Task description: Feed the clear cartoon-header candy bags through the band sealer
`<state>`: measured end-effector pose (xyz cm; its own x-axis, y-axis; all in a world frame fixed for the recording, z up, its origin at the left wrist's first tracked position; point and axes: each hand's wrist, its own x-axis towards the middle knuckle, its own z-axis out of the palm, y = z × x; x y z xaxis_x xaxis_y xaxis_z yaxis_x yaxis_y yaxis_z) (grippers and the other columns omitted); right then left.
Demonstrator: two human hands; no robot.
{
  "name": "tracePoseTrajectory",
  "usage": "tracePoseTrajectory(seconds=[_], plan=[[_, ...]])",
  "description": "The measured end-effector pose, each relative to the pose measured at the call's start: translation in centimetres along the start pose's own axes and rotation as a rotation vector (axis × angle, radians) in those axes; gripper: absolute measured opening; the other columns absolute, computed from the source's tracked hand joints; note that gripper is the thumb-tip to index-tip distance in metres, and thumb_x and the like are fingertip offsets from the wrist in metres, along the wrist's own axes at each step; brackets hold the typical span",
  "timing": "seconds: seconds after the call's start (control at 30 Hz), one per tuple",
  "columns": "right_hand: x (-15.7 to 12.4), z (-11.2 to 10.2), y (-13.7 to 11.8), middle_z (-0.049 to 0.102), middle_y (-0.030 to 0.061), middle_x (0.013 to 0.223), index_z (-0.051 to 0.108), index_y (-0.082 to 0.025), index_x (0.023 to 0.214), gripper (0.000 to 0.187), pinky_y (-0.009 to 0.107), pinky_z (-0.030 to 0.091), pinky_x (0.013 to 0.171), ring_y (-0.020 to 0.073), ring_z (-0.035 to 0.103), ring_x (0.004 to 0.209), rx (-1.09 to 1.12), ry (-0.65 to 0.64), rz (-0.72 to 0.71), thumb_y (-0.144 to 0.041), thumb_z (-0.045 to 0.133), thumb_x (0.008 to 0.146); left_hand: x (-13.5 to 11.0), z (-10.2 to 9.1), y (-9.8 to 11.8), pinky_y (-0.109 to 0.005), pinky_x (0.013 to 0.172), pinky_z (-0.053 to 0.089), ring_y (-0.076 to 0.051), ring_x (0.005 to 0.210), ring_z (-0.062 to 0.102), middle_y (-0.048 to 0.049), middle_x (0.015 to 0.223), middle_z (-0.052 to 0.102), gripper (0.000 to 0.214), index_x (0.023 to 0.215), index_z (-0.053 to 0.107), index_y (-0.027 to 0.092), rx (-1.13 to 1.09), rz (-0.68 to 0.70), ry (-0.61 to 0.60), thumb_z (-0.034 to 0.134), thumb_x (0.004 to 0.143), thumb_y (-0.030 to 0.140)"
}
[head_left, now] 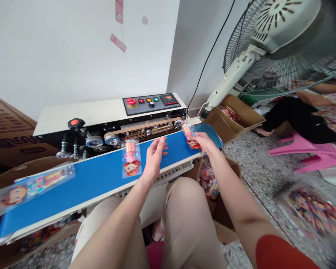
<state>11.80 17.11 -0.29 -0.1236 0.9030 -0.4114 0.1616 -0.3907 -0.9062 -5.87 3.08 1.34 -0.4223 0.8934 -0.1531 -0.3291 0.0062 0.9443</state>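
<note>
A band sealer machine point(106, 112) with a blue conveyor belt point(95, 175) stands in front of me. My right hand point(203, 143) pinches a small clear packet point(189, 135) with a cartoon face at the belt's right end, its top by the sealing slot. My left hand point(154, 157) hovers over the belt with fingers loosely apart, holding nothing, just right of a second packet point(131, 158) lying on the belt. A third packet point(35, 186) lies at the belt's left end.
The control panel point(151, 101) with a red button sits on the machine. Cardboard boxes point(235, 116) of packets stand to the right. A standing fan point(268, 33), a pink plastic stool point(310, 151), another seated person point(302, 116) and a heap of packets point(313, 209) on the floor are nearby.
</note>
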Motion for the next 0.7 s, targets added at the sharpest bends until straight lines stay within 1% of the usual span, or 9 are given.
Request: tracePoseTrajectory(seconds=[0.07,0.13,0.23,0.3,0.4,0.47,0.53,0.6,0.7], plan=[[0.4,0.3,-0.7,0.066,0.0048,0.056,0.063,-0.013,0.067,0.031,0.024,0.050,0.038,0.0145,0.060,0.044,-0.061,-0.076,0.027,-0.030,0.087,0.056,0.0,0.0,0.1,-0.023,0.060,0.048,-0.016,0.074,0.060,-0.0063,0.086,0.064,0.045,0.094,0.071,0.019,-0.013,0.007,0.007,0.066,0.072,0.059],[-0.1,0.6,-0.7,0.065,0.0032,0.056,0.065,-0.014,0.076,0.035,0.023,0.049,0.037,0.0142,0.059,0.043,-0.132,-0.079,-0.022,-0.035,0.085,0.058,0.1,0.0,0.2,-0.023,0.060,0.048,-0.015,0.074,0.060,-0.0059,0.085,0.065,0.043,0.091,0.071,0.019,-0.020,0.015,0.005,0.067,0.072,0.057],[-1.4,-0.7,0.8,0.064,-0.0005,0.056,0.064,-0.017,0.090,0.044,0.020,0.046,0.038,0.0122,0.058,0.041,-0.157,0.075,-0.241,-0.048,0.079,0.064,0.1,0.0,0.2,-0.022,0.060,0.048,-0.015,0.074,0.061,-0.0054,0.084,0.066,0.039,0.088,0.071,0.019,-0.020,0.021,0.006,0.070,0.070,0.054],[-2.2,-3.1,2.7,0.064,-0.0013,0.058,0.063,-0.018,0.094,0.045,0.020,0.048,0.042,0.0107,0.058,0.043,-0.088,0.197,-0.382,-0.053,0.073,0.068,0.1,0.0,0.2,-0.022,0.059,0.049,-0.014,0.071,0.061,-0.0050,0.083,0.067,0.036,0.087,0.071,0.019,-0.020,0.030,-0.001,0.072,0.070,0.051],[-2.9,-8.2,7.4,0.064,-0.0017,0.062,0.060,-0.018,0.097,0.046,0.020,0.049,0.048,0.0091,0.057,0.046,0.025,0.385,-0.421,-0.057,0.065,0.073,0.0,0.2,0.0,-0.023,0.059,0.050,-0.013,0.066,0.062,-0.0038,0.079,0.066,0.032,0.083,0.068,0.018,-0.031,0.038,-0.025,0.074,0.069,0.047],[-3.1,-11.9,11.7,0.063,-0.0016,0.065,0.058,-0.018,0.099,0.044,0.020,0.048,0.050,0.0087,0.056,0.047,0.021,0.528,-0.328,-0.055,0.059,0.077,0.0,0.5,-0.1,-0.023,0.055,0.050,-0.012,0.062,0.061,-0.0024,0.075,0.066,0.031,0.082,0.067,0.018,-0.013,0.017,-0.017,0.075,0.069,0.045],[-3.6,-14.9,16.5,0.061,-0.0013,0.064,0.056,-0.016,0.097,0.037,0.021,0.049,0.052,0.0091,0.056,0.049,-0.119,0.630,-0.152,-0.050,0.052,0.082,-0.1,0.9,-0.2,-0.023,0.054,0.051,-0.013,0.061,0.062,-0.0029,0.074,0.066,0.028,0.082,0.067,0.017,0.026,0.046,-0.020,0.074,0.070,0.042],[-4.2,-17.1,21.3,0.058,-0.0019,0.058,0.056,-0.014,0.088,0.029,0.023,0.049,0.052,0.0111,0.056,0.049,-0.300,0.623,0.025,-0.042,0.049,0.083,-0.3,1.2,-0.3,-0.024,0.054,0.051,-0.013,0.060,0.062,-0.0034,0.072,0.067,0.025,0.082,0.067,0.015,0.050,0.079,-0.033,0.073,0.073,0.038],[-5.0,-18.5,27.4,0.054,-0.0026,0.051,0.056,-0.015,0.075,0.020,0.026,0.048,0.052,0.0144,0.056,0.050,-0.412,0.578,0.109,-0.035,0.056,0.077,-1.0,1.4,-0.2,-0.027,0.054,0.051,-0.014,0.056,0.061,-0.0021,0.068,0.067,0.020,0.080,0.067,0.014,0.077,0.088,-0.036,0.074,0.072,0.031]])
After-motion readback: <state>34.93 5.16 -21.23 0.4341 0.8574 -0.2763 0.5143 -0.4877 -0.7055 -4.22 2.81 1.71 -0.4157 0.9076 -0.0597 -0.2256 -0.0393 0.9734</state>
